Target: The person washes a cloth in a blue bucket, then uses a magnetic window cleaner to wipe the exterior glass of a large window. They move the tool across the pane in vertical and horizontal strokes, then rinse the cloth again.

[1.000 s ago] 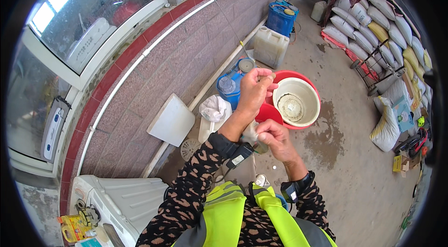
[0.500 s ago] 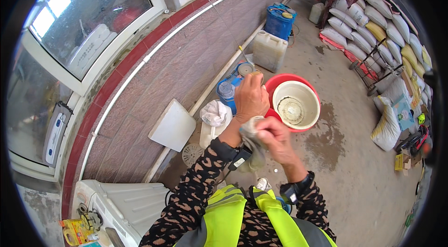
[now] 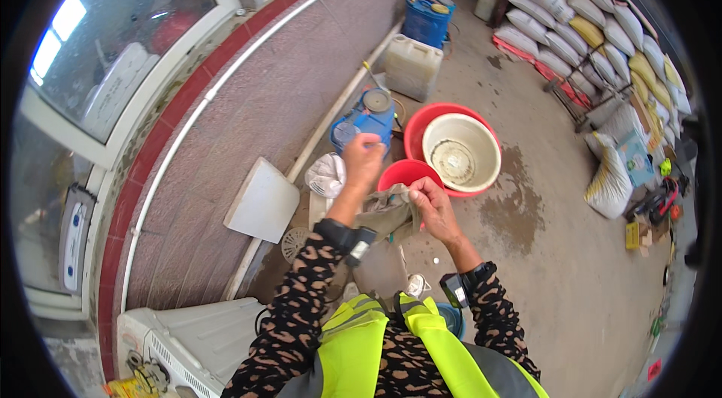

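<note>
My right hand (image 3: 435, 210) pinches the edge of a thin grey-green cloth (image 3: 398, 219), which might be a bag. The cloth hangs in folds between my forearms, partly behind my left wrist. My left hand (image 3: 362, 163) is raised to the left of it, fingers curled in; what they hold, if anything, is hidden. Just beyond the cloth stands a small red basin (image 3: 408, 172). Behind that, a cream basin (image 3: 460, 161) sits in a larger red basin (image 3: 425, 124). A blue container (image 3: 368, 124) is past my left hand.
A white jug (image 3: 414, 67) and a blue drum (image 3: 429, 18) line the wall. A white board (image 3: 261, 200) leans there, with a white bag (image 3: 326, 175) nearby. Stacked sacks (image 3: 560, 30) and a hand truck (image 3: 575, 90) are at far right. A white appliance (image 3: 195, 342) is at lower left.
My left hand has come lower and to the left, away from the basins. My right hand has moved slightly left and up, and the cloth is now spread between my arms.
</note>
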The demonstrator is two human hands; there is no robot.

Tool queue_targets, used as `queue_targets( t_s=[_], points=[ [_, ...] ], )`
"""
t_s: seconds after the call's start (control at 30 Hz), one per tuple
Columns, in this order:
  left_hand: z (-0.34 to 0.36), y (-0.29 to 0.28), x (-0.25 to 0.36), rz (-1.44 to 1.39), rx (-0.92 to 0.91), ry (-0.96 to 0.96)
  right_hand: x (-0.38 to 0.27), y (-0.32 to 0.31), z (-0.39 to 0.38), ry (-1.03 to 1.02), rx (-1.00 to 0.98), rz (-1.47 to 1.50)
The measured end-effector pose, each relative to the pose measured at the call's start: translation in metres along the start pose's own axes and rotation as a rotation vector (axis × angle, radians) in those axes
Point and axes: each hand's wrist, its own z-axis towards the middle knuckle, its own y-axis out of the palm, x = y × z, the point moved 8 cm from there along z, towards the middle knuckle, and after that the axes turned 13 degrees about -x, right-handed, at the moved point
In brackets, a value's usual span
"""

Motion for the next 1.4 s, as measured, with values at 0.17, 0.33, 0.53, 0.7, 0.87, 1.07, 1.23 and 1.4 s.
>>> queue_targets(
  t_s=[0.17, 0.33, 0.53, 0.7, 0.87, 1.07, 1.23, 1.4],
  points=[
    [-0.036, -0.059, -0.065, 0.106, -0.113, -0.067, 0.065, -0.049, -0.029, 0.137, 0.182, -0.072],
    [-0.103, -0.08, -0.148, 0.327, -0.231, -0.286, 0.119, -0.086, -0.048, 0.197, 0.295, -0.014],
    [-0.166, -0.068, -0.222, 0.36, -0.266, -0.483, 0.195, -0.163, -0.047, 0.236, 0.458, 0.208],
    [-0.202, -0.024, -0.23, 0.392, -0.328, -0.552, 0.277, -0.225, -0.073, 0.211, 0.472, 0.275],
    [-0.218, 0.021, -0.24, 0.518, -0.385, -0.509, 0.424, -0.28, -0.147, 0.54, 0.561, 0.141],
    [-0.251, 0.048, -0.265, 0.466, -0.418, -0.655, 0.523, -0.289, -0.225, 0.864, 0.719, 0.279],
    [-0.278, 0.058, -0.282, 0.459, -0.425, -0.755, 0.549, -0.291, -0.217, 0.966, 0.724, 0.269],
    [-0.306, 0.063, -0.302, 0.428, -0.422, -0.845, 0.551, -0.285, -0.174, 0.866, 0.48, 0.181]
  ],
)
